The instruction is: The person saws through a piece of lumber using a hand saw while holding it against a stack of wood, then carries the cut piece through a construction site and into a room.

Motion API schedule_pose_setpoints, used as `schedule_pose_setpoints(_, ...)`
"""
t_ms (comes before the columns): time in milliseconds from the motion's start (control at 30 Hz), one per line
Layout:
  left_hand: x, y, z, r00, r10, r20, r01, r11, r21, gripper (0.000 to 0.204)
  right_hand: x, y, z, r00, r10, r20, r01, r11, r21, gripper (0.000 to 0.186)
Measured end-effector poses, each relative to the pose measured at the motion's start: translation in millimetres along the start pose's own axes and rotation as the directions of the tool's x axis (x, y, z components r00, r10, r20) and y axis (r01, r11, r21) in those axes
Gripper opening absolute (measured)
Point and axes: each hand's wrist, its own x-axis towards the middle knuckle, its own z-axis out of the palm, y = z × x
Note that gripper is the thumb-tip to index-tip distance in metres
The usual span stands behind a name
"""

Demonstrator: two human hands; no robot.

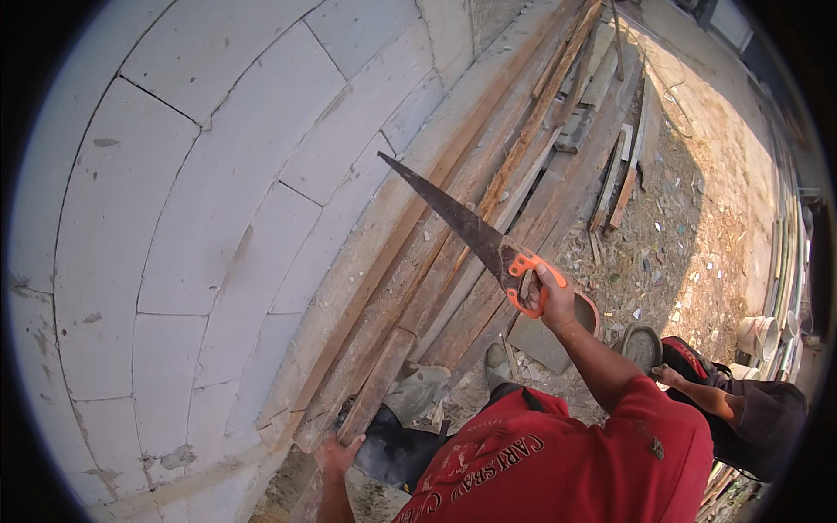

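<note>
My right hand (pixel 553 298) is closed round the orange handle of a handsaw (pixel 471 228). Its dark, stained blade points up and to the left, across the planks and toward the wall. Low in the view, my left hand (pixel 338 455) grips the near end of a wooden board (pixel 377 385), thumb on top; the undersides of its fingers are hidden. This board lies among several long, weathered planks (pixel 453 305) stacked beside a pale block wall (pixel 253 192).
A grey bucket (pixel 641 347) stands to the right, near another person's hand (pixel 670 376). Short wood offcuts (pixel 621 179) lie on rubble-strewn ground (pixel 645 253). White buckets (pixel 757 338) and long poles (pixel 789 244) are at the far right.
</note>
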Motion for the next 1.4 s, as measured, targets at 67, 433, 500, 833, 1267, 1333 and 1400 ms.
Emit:
schedule_pose_setpoints(67, -3.5, 0.6, 0.0, 1.000, 0.016, -0.011, -0.017, 0.999, -0.027, 0.096, 24.7, 7.2, 13.4, 0.976, -0.186, -0.117, 0.170, 0.976, -0.137, 0.025)
schedule_pose_setpoints(433, -38.9, -48.7, -47.9, 0.955, -0.057, 0.291, 0.115, 0.975, -0.189, 0.075, 358.2, 82.9, 154.4, 0.809, -0.586, -0.055, 0.290, 0.478, -0.829, 0.054)
schedule_pose_setpoints(500, -59.5, -74.3, -41.0, 0.927, -0.111, 0.358, 0.196, 0.958, -0.210, 0.074, 361.9, 89.5, 181.2, 0.889, -0.456, 0.042, 0.258, 0.422, -0.869, 0.062)
schedule_pose_setpoints(833, -106.5, -64.7, -18.4, 0.996, -0.042, 0.074, 0.060, 0.964, -0.258, 0.079, 71.8, 239.8, 115.7, 0.909, -0.061, -0.411, -0.245, 0.719, -0.650, 0.100)
schedule_pose_setpoints(1267, -124.9, -74.0, 38.7, 0.964, 0.259, 0.066, -0.235, 0.939, -0.252, 0.074, -92.0, 218.2, 74.4, 0.940, 0.178, -0.291, -0.127, 0.974, 0.185, 0.054)
schedule_pose_setpoints(1333, -109.7, -43.4, 61.1, 0.865, 0.266, 0.426, -0.166, 0.952, -0.257, 0.065, -119.5, 194.5, 34.3, 0.929, 0.053, -0.366, 0.012, 0.985, 0.173, 0.050)
schedule_pose_setpoints(1400, -89.7, -33.3, 113.8, 0.697, 0.399, 0.596, -0.099, 0.877, -0.471, 0.066, -141.7, 151.8, -4.4, 0.834, -0.026, -0.552, 0.108, 0.987, 0.117, 0.045)
